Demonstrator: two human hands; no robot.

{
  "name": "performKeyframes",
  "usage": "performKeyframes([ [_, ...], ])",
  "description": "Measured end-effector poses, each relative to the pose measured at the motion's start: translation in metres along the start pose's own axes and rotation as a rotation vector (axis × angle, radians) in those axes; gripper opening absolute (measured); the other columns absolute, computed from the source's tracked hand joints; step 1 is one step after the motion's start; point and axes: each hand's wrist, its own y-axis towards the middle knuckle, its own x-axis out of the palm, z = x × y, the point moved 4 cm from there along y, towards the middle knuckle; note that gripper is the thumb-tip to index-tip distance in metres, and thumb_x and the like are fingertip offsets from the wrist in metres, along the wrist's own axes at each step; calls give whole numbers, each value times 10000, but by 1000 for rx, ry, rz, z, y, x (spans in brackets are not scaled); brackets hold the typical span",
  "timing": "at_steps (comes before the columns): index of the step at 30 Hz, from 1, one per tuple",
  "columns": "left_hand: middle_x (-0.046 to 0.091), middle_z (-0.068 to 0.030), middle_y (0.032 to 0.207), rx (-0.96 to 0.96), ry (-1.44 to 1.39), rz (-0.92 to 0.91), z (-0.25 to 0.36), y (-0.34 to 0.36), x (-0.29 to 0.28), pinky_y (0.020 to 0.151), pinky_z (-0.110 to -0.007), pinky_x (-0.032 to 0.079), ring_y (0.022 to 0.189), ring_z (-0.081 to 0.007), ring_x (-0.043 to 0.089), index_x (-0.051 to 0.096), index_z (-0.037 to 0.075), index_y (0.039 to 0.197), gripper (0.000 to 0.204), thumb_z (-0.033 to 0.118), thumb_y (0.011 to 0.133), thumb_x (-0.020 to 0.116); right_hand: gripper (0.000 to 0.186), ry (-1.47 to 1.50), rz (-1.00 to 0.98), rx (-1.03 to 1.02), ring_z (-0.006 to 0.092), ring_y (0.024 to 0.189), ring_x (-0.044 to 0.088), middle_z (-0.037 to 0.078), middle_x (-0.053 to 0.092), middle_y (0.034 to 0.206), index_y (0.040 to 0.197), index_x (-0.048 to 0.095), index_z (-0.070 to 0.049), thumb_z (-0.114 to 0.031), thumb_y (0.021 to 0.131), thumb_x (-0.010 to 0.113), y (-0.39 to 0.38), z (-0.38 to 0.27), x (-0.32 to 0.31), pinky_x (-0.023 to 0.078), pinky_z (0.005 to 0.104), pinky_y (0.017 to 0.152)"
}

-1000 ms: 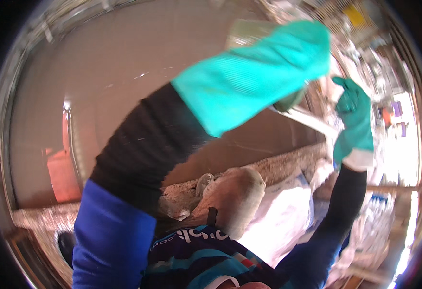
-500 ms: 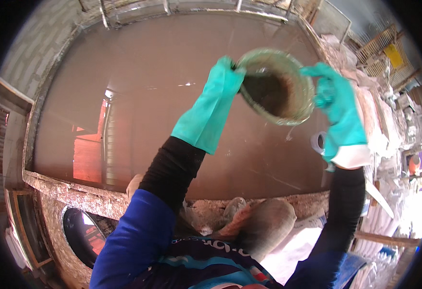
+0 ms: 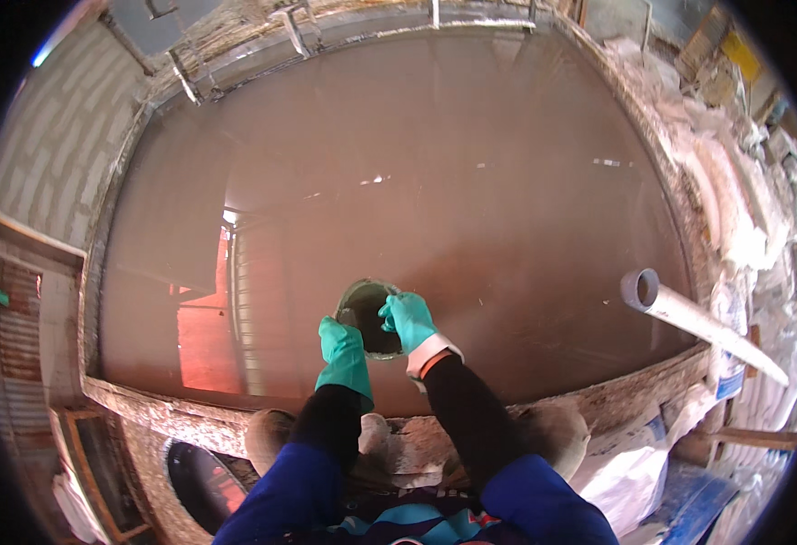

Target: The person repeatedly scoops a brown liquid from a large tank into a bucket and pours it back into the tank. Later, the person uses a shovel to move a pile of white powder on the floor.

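A round, shallow bowl (image 3: 368, 316) with a greenish rim and dark contents is held out over a big tank of murky brown water (image 3: 435, 182), just past the tank's near edge. Both hands wear teal rubber gloves. The left hand (image 3: 341, 347) closes on the bowl's near-left rim; the right hand (image 3: 408, 316) curls over its right rim, fingers bent inside.

Beyond the hands the water lies open and unbroken to the far wall. Below the wrists runs the tank's crusted concrete rim (image 3: 598, 404). To the right of the right hand a grey plastic pipe (image 3: 689, 318) juts over the water, well apart from the bowl. White sacks (image 3: 735, 218) pile along the right-hand edge. A block wall (image 3: 44, 154) stands to the left.
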Motion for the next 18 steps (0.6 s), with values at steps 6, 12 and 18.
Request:
performKeyframes([
  [6,701,-258,976,3,202,-12,-41,-23,19,776,-526,547,912,-436,694,633,-27,1001,293,240,880,611,295,-375,-29,-101,325,872,685,118,717,912,811,714,-67,-245,958,530,39,159,45,533,436,764],
  [12,695,-269,1015,143,354,-211,-84,-34,91,813,-519,546,934,-444,688,655,-26,1042,337,236,830,643,265,-308,31,-34,375,986,684,223,705,1027,928,706,-56,-284,793,695,50,280,-27,541,421,863],
  [18,674,-261,977,177,5,-305,-98,-38,161,799,-491,524,919,-431,669,620,-20,1038,304,194,825,649,173,-134,243,-75,245,669,624,122,634,740,744,659,-42,-178,850,647,33,241,-120,496,366,630],
])
